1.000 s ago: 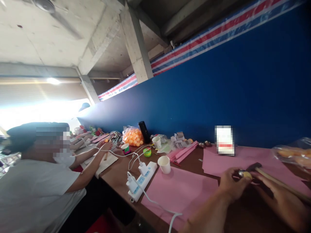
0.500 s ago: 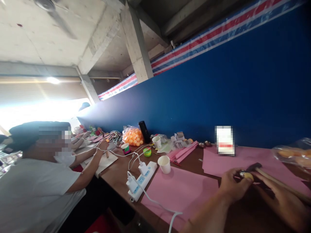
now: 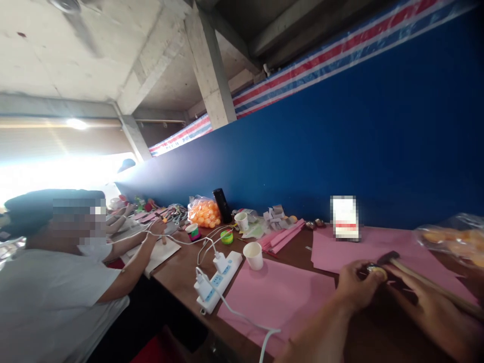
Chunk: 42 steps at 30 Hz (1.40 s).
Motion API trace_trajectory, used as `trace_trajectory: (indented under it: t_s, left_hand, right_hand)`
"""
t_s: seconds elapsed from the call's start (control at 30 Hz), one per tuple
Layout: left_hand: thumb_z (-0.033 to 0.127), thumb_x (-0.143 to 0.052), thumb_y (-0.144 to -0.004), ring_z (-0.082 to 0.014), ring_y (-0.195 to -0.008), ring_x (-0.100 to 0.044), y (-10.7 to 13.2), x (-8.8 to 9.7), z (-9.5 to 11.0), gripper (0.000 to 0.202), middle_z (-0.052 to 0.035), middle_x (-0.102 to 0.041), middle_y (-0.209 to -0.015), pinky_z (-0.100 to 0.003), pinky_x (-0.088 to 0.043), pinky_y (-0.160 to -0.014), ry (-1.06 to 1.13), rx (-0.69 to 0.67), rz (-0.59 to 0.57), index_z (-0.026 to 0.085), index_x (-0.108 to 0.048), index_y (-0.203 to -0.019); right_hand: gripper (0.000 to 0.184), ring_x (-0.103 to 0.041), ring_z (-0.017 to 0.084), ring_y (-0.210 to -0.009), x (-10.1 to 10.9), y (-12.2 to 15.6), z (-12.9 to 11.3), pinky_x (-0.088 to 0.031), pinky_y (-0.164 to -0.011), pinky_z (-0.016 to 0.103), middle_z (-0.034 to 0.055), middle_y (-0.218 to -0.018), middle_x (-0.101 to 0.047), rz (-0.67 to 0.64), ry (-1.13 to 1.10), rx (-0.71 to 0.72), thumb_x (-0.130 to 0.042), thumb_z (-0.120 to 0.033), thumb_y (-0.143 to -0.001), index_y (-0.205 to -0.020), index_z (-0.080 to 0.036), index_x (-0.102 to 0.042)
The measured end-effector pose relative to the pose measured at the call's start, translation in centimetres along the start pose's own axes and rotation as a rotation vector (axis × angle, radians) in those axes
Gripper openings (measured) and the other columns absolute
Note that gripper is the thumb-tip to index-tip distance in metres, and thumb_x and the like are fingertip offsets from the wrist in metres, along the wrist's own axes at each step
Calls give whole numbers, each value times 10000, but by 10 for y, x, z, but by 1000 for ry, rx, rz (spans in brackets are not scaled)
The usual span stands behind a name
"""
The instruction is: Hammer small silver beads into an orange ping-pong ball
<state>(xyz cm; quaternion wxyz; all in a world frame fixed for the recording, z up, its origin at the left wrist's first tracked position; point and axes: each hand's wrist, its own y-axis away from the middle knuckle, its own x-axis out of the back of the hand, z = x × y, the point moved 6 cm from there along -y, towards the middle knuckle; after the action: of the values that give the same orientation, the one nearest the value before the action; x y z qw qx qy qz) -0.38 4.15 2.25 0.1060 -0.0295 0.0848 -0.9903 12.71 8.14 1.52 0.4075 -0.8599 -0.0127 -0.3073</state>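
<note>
At the lower right, my left hand (image 3: pixel 355 287) is closed, its thumb and fingers pinching a small round piece (image 3: pixel 379 273), part shiny metal and part yellow. Just to its right is my right hand (image 3: pixel 429 300), fingers curled under a hammer (image 3: pixel 423 278). The hammer's dark head points left, right above the round piece, and its pale wooden handle runs back over the palm side. My right fingertips come close to the round piece; whether they touch it I cannot tell. Beneath the hands lie pink sheets (image 3: pixel 287 297) on a brown table (image 3: pixel 177 269).
A white power strip (image 3: pixel 221 285) with plugs and cables lies left of a paper cup (image 3: pixel 253 256). Farther back are a bag of orange balls (image 3: pixel 204 212), a black cylinder (image 3: pixel 221 205) and folded pink strips (image 3: pixel 283 237). Another bag (image 3: pixel 449 237) stands right. A co-worker (image 3: pixel 64 282) sits left.
The whole view has shifted slightly, so things appear a little farther left. Both hands keep their hold; the round piece is turned slightly between my left fingers.
</note>
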Motion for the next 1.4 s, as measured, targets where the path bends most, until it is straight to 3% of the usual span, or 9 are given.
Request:
trace_trajectory:
  t_s: [0.13, 0.3, 0.4, 0.6, 0.8, 1.03, 1.13, 1.3, 1.4]
  left_hand:
    - [375, -525, -727, -149, -758, -558, 3, -1, 11, 369, -60, -645, -869, -285, -445, -734, -50, -60, -45, 130, -626, -984]
    - [349, -565, -703, -150, -778, -558, 3, -1, 15, 391, -57, -643, -908, -277, -446, -735, -80, -121, -65, 150, -594, -1038]
    - [346, -566, -704, -160, -805, -561, 2, 0, 12, 387, -62, -640, -931, -286, -443, -753, -96, -113, -58, 152, -590, -1038]
    - [363, -559, -713, -173, -827, -563, 1, 0, 8, 361, -66, -637, -924, -299, -433, -779, -60, -116, -51, 162, -602, -1010]
    - [409, -572, -696, -152, -729, -581, -3, 1, -3, 420, -58, -621, -893, -286, -468, -688, 122, -9, -29, 162, -571, -1034]
    - [365, -665, -621, -113, -655, -579, -4, 0, -10, 489, -43, -597, -852, -273, -478, -665, 380, 98, -27, 162, -559, -1053]
    - [328, -703, -582, -97, -638, -571, -6, 5, -15, 468, -33, -596, -816, -262, -481, -669, 488, 178, 52, 155, -575, -998]
    - [318, -691, -606, -100, -678, -579, -8, 7, -17, 391, -39, -598, -844, -247, -481, -676, 619, 231, 100, 147, -570, -937]
    - [314, -685, -615, -97, -675, -576, -8, 7, -16, 382, -33, -595, -835, -243, -477, -666, 612, 233, 96, 153, -570, -942]
  right_hand:
    - [399, -613, 239, -879, -6, 3, -1, -516, -742, 335, 116, -1031, -614, -87, -31, 59, -444, -436, -776, -1074, -176, -502]
    - [356, -587, 227, -941, -2, 1, -8, -506, -775, 343, 122, -1075, -590, -89, -53, 61, -404, -368, -810, -1089, -166, -494]
    - [340, -536, 237, -1029, 1, 1, -13, -448, -872, 386, 114, -1098, -579, -83, -17, 37, -411, -352, -811, -1083, -170, -500]
    - [338, -560, 225, -982, 2, 0, -17, -465, -838, 378, 110, -1106, -571, -135, -90, -24, -397, -340, -824, -1110, -182, -480]
    - [369, -585, 198, -901, 5, -1, -16, -496, -765, 336, 111, -1038, -591, -134, -162, -117, -388, -355, -833, -1146, -168, -446]
    - [320, -585, 196, -903, 15, -4, -15, -473, -781, 334, 107, -1031, -603, -78, -36, -139, -369, -275, -831, -1096, -154, -500]
    - [295, -571, 203, -927, 19, -5, -22, -437, -836, 352, 99, -1022, -611, -85, 34, -98, -367, -241, -824, -1044, -157, -545]
    - [245, -582, 208, -823, 17, -4, -24, -428, -792, 343, 81, -839, -646, -233, 149, -108, -412, -239, -797, -857, -164, -637]
    - [233, -575, 195, -801, 14, -3, -24, -415, -784, 325, 60, -803, -645, -278, 146, -88, -428, -238, -794, -837, -182, -650]
